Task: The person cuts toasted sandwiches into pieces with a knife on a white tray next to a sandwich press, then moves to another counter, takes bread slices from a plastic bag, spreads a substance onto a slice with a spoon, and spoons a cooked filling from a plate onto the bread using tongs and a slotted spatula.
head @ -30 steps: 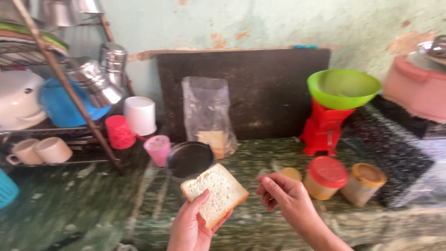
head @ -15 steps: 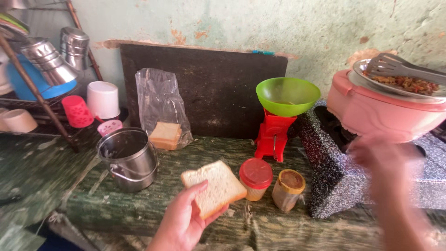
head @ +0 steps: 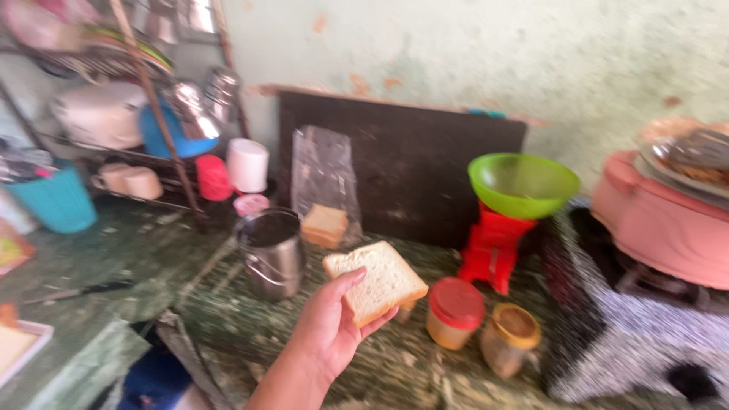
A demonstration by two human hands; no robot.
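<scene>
— In hand? Look of it?

— A slice of white bread (head: 377,279), roughly square, pale porous crumb with a thin tan crust round the edge. Lying nearly flat, tilted a little, one corner toward the wall. Plain on its top face.

— Held how, and where?

— Gripped by the left hand (head: 331,328): thumb pressed on the near top edge, fingers curled beneath the underside. Raised above the green marbled counter (head: 114,304), not touching it, roughly mid-picture.

— Right hand?

— Out of view, so impossible to tell.

— Close by the bread?

— Just left and behind, a steel pail (head: 272,253) with a wire handle, standing upright on the counter. Behind that, a clear plastic bag (head: 323,186) leaning against a dark slab (head: 410,163), with more bread slices (head: 324,225) stacked at its bottom. Just right of the slice, a small jar with a red lid (head: 455,313), and beside it another jar with a yellow-brown lid (head: 511,339), both upright.

— Further out?

— A red stand carrying a green bowl (head: 522,184), behind the jars. Right of these, a speckled dark stove (head: 638,334) bearing a pink pot (head: 657,228), blurred. Far left, a wire rack (head: 137,99) with steel vessels, cups, and a white tumbler (head: 248,165) and a red cup (head: 213,177) turned upside down; a teal basket (head: 59,200) beside it.
</scene>
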